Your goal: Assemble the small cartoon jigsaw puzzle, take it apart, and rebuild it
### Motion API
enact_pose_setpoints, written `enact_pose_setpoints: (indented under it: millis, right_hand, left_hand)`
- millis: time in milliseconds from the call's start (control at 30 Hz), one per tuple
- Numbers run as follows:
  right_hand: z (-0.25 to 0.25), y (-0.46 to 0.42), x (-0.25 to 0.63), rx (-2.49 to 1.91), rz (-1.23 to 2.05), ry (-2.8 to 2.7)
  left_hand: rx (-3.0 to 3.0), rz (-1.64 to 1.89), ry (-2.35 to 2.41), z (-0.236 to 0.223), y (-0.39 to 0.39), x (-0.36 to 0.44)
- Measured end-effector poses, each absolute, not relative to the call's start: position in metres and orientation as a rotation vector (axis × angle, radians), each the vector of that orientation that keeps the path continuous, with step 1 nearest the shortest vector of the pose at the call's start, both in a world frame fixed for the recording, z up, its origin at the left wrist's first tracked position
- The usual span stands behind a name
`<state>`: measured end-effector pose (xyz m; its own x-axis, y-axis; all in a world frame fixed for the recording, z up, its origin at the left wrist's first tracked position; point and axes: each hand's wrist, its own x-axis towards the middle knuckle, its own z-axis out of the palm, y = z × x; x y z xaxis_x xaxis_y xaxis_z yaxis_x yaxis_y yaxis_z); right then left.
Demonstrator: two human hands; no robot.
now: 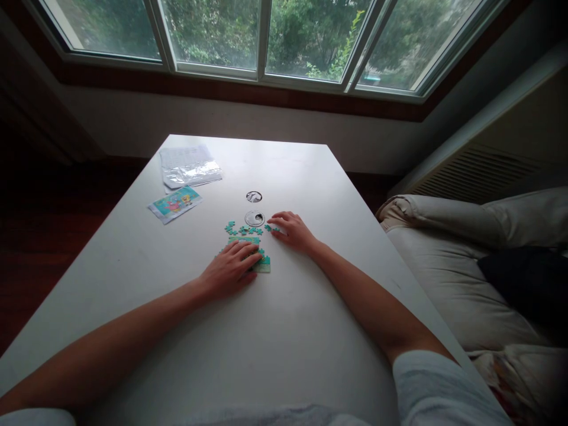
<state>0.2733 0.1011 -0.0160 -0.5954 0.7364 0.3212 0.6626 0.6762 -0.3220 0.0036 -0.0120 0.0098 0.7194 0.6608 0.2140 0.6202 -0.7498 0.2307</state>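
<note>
A partly joined jigsaw puzzle (263,264) in green and teal lies on the white table. My left hand (231,265) rests over it, fingers stretched out, covering much of its middle and left side. Just beyond it, several loose teal jigsaw pieces (244,230) are scattered in a rough row. My right hand (291,231) is at the right end of that row, its fingers apart and slightly bent, with the fingertips at a few small pieces. Whether they touch them I cannot tell.
At the table's (302,331) far left lie a clear plastic bag (190,167) and a colourful picture card (176,203). Two round discs (254,219) with dark and silver parts are set beyond the pieces. A pale sofa (448,284) stands to the right, and windows (213,35) are behind.
</note>
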Motion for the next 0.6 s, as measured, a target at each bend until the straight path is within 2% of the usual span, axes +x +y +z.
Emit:
enact_pose_setpoints:
  millis: [600]
  right_hand:
    - [-0.0127,0.0941,0.2636,-1.131,0.319,-2.399]
  left_hand:
    - [2.76,0.475,1.179,0.0056,-0.01,0.0028]
